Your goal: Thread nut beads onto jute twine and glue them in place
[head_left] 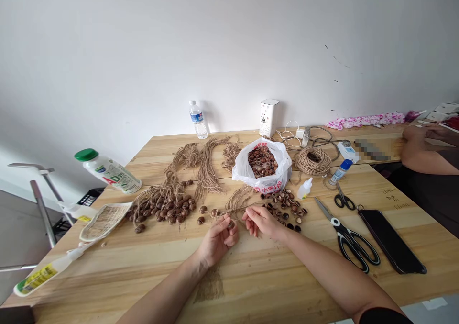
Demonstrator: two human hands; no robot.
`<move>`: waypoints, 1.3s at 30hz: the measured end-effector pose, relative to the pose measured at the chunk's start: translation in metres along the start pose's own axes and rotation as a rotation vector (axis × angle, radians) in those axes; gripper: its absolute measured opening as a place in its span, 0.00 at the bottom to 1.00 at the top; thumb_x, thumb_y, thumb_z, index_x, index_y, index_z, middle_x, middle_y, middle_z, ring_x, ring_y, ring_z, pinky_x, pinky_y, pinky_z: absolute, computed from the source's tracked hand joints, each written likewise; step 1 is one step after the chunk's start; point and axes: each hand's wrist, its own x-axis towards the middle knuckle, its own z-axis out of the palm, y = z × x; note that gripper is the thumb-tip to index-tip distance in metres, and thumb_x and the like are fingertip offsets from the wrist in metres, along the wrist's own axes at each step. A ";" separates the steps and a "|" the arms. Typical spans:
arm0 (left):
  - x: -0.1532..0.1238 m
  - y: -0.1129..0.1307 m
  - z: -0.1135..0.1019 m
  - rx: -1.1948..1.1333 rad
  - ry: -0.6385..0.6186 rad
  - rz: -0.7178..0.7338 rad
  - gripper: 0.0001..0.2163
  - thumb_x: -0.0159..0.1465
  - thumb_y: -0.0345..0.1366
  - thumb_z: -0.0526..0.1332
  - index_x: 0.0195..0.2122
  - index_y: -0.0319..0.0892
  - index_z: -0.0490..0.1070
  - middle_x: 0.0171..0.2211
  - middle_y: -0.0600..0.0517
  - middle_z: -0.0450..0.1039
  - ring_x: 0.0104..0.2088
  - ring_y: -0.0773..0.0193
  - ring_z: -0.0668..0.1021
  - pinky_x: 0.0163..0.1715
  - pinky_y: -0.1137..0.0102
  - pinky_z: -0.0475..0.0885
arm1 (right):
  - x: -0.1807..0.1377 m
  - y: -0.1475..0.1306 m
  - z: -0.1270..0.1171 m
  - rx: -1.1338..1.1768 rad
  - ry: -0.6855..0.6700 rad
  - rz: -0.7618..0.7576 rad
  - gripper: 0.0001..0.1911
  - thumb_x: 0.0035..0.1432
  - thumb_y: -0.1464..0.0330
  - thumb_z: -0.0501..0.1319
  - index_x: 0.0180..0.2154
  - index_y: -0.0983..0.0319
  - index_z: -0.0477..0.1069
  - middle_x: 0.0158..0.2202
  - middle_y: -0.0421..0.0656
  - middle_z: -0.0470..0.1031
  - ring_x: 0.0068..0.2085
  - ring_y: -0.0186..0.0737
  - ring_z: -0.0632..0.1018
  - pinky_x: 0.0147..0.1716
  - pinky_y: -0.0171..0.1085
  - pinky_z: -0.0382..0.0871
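Note:
My left hand [219,238] rests on the wooden table [251,276], fingers curled round a small brown nut shell [231,225]. My right hand [261,221] sits just to its right, fingers pinched on a strand of jute twine [236,200] that runs from a frayed bundle toward the left hand. Loose nut shells [285,208] lie just beyond the right hand. A pile of shells strung on twine [163,206] lies to the left. A white plastic bag full of shells [262,166] stands behind.
Large scissors [349,240], small scissors [343,199] and a black phone [390,240] lie at right. Glue bottles [304,188], a twine coil [314,160], a water bottle [198,119] and a drink bottle [109,172] stand around. Another person's arm [425,159] rests at far right.

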 end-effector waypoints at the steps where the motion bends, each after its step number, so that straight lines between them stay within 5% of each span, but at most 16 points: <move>1: 0.000 0.000 0.000 0.000 0.001 0.001 0.09 0.59 0.37 0.60 0.28 0.40 0.60 0.20 0.57 0.62 0.15 0.77 0.58 0.17 0.75 0.49 | 0.000 0.000 0.000 -0.002 -0.001 -0.001 0.26 0.55 0.47 0.53 0.30 0.65 0.66 0.20 0.37 0.68 0.17 0.28 0.69 0.11 0.26 0.60; 22: -0.003 0.001 0.000 -0.005 -0.055 0.033 0.12 0.60 0.35 0.57 0.22 0.38 0.59 0.19 0.55 0.64 0.14 0.77 0.56 0.16 0.75 0.46 | -0.003 -0.005 0.003 -0.048 0.021 0.016 0.26 0.55 0.47 0.53 0.30 0.65 0.66 0.19 0.36 0.67 0.17 0.28 0.69 0.11 0.26 0.60; 39: -0.005 -0.002 0.003 0.106 0.003 0.054 0.11 0.56 0.36 0.63 0.31 0.42 0.58 0.19 0.58 0.63 0.15 0.76 0.58 0.15 0.77 0.44 | -0.002 -0.004 0.001 -0.044 0.013 0.006 0.27 0.54 0.46 0.53 0.30 0.64 0.66 0.19 0.36 0.67 0.17 0.28 0.69 0.11 0.26 0.60</move>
